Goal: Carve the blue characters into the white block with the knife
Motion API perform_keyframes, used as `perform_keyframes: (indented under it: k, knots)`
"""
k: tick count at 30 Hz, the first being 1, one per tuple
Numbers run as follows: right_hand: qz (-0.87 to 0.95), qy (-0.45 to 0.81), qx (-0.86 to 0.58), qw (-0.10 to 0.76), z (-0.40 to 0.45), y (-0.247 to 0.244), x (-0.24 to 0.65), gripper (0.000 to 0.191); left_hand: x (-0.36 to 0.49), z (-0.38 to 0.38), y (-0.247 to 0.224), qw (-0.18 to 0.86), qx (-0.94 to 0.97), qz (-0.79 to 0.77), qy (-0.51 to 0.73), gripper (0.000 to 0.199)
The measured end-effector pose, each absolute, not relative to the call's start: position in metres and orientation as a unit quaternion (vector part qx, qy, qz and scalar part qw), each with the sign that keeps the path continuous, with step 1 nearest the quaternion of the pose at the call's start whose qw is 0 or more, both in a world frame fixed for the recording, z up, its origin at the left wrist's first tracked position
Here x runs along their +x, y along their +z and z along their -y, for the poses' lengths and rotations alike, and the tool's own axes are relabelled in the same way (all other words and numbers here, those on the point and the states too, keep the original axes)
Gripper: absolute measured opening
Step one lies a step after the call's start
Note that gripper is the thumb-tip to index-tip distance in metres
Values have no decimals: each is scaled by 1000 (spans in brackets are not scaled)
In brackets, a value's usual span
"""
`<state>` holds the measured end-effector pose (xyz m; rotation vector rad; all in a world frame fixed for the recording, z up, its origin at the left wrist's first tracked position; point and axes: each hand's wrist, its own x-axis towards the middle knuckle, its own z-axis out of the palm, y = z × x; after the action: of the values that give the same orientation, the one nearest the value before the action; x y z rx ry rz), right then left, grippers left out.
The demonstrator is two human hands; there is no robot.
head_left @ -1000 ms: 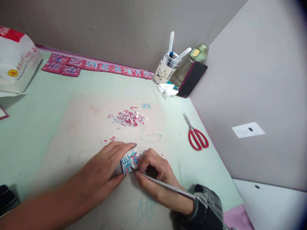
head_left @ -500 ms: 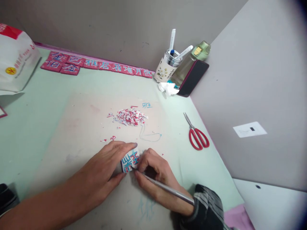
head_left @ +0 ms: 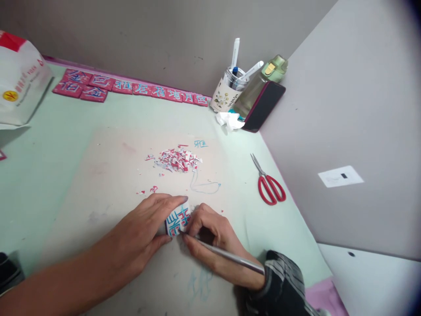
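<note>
My left hand is closed on the edges of a small square carving tile, white on its face with a blue character and red cut-away areas. A slim silver craft knife lies in a pen grip in my right hand. Its dark tip meets the lower part of the tile's face; the exact contact is partly hidden by my fingers. Beyond my hands sits a pile of red and white shavings.
Red tiles with blue characters line the back wall. Red-handled scissors lie at the right. A jar of pens, crumpled tissue, phone and green bottle stand in the back corner. A white bag is at the left.
The whole view has shifted very slightly left. My hands hold nearly the same pose, with the knife tip still at the tile's lower part.
</note>
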<state>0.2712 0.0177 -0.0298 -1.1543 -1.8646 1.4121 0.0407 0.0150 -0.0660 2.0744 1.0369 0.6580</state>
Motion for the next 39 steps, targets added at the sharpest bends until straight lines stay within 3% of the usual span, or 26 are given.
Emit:
perform_keyframes:
  k: [26,39]
  knots:
    - [699,528,-409,254,-18,-29,273,18,35,-17,-67,358,820,-384,229,61]
    - [697,523,-416,259,-18,-32,273,17,35,-20,-67,303,839,-382,243,57]
